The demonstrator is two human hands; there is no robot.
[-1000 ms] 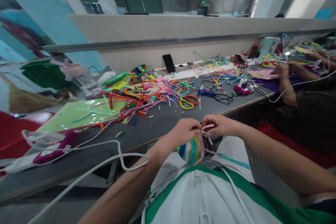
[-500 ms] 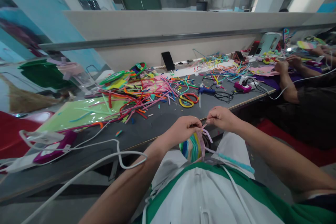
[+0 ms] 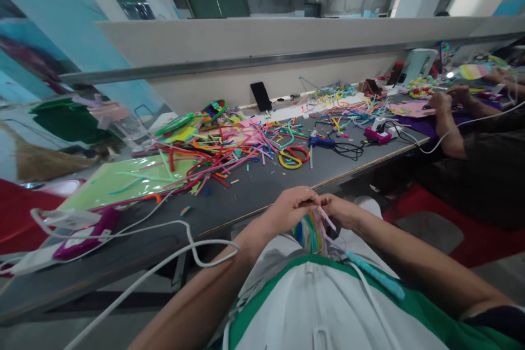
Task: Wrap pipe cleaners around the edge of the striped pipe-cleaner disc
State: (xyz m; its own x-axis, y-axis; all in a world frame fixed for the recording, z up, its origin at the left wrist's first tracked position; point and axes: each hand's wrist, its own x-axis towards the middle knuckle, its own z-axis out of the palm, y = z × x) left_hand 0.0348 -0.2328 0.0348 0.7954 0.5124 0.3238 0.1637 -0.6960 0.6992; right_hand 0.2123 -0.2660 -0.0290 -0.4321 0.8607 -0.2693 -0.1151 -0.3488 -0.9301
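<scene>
1. Head view: the left hand (image 3: 292,208) and the right hand (image 3: 339,209) are together, fingertips meeting above the lap. The left thumb and forefinger look pinched on a pale pink strip (image 3: 328,221); the right hand's exact grip is hidden.
2. Directly beneath the fingers is the striped bundle (image 3: 307,234), its coloured bands running from the hands toward the body. Whether it touches the lap, I cannot tell.
3. Going by its fuzzy look, it should be very light, soft outside and hardly slippery, yet springy enough to keep a bend.
4. Breakage seems unlikely; squashing or kinking the bands is the likelier harm.
5. A light pinch at the top edge, under the left fingertips, should suit it, with the strip's free end, just below the right fingers, as the second hold.
6. A turquoise strip (image 3: 376,275) lies below the right hand; loose strips (image 3: 241,159) are heaped beyond the left.
</scene>
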